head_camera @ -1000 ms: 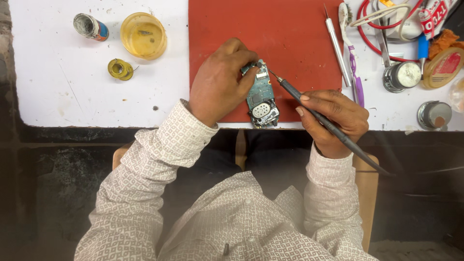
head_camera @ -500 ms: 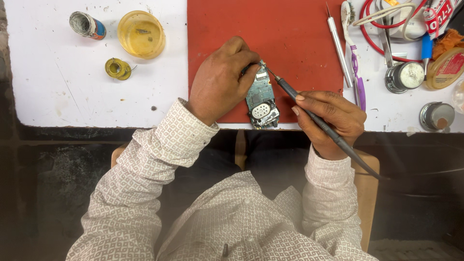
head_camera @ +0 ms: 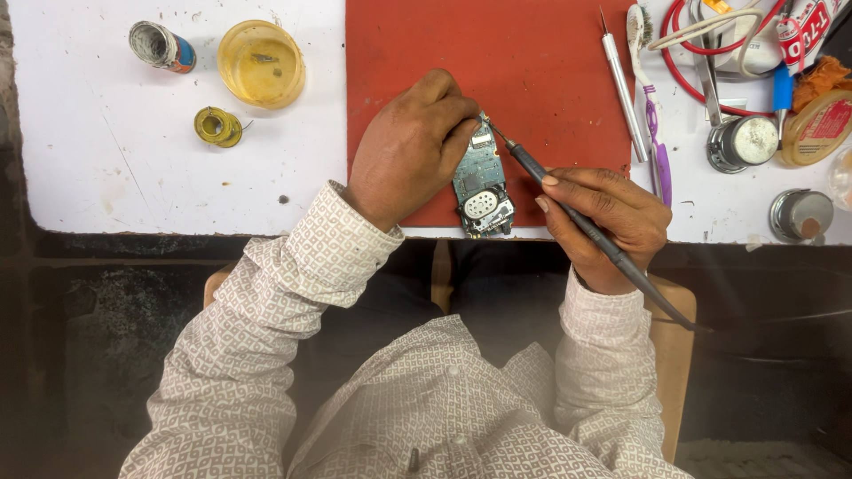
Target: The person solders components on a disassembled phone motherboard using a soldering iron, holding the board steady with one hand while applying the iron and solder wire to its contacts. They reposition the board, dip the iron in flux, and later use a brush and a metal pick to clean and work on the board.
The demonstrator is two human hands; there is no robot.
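Observation:
A small green circuit board [head_camera: 480,184] with a round silver part lies on the red mat [head_camera: 532,62] at the table's near edge. My left hand [head_camera: 410,146] grips the board's left side and top, fingers curled over it. My right hand [head_camera: 611,222] holds a dark soldering iron [head_camera: 586,226] like a pen, and its fine tip touches the board's upper right corner. The iron's cord end runs off past my right wrist.
On the white table [head_camera: 133,168] at the left stand a yellow cup [head_camera: 261,63], a solder spool [head_camera: 217,126] and a small roll [head_camera: 160,46]. At the right lie a thin probe [head_camera: 623,84], a toothbrush [head_camera: 650,98], red cable [head_camera: 683,62], round tins [head_camera: 740,142] and a metal cap [head_camera: 800,214].
The iron's tip has slid up along the board's right edge to its upper corner. My left hand keeps its hold on the board.

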